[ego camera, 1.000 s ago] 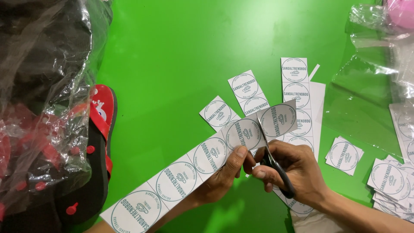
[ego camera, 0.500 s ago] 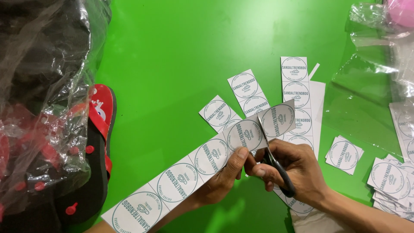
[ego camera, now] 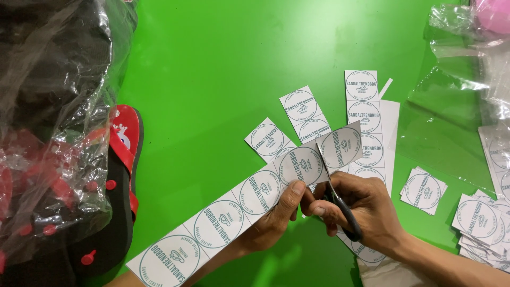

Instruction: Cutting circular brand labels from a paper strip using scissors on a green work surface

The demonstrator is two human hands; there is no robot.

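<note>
My left hand (ego camera: 273, 218) pinches a long white paper strip (ego camera: 223, 220) printed with round teal labels; the strip runs from the lower left up toward the middle. My right hand (ego camera: 361, 204) grips black-handled scissors (ego camera: 340, 199), whose blades sit in the strip between its last two labels. The end label (ego camera: 342, 146) tilts away above the cut.
Loose cut labels (ego camera: 268, 141) and shorter strips (ego camera: 364, 114) lie on the green surface (ego camera: 223, 64). A pile of cut labels (ego camera: 481, 223) sits at right under clear plastic bags (ego camera: 462, 48). Black-and-red sandals (ego camera: 119, 175) in plastic wrap fill the left side.
</note>
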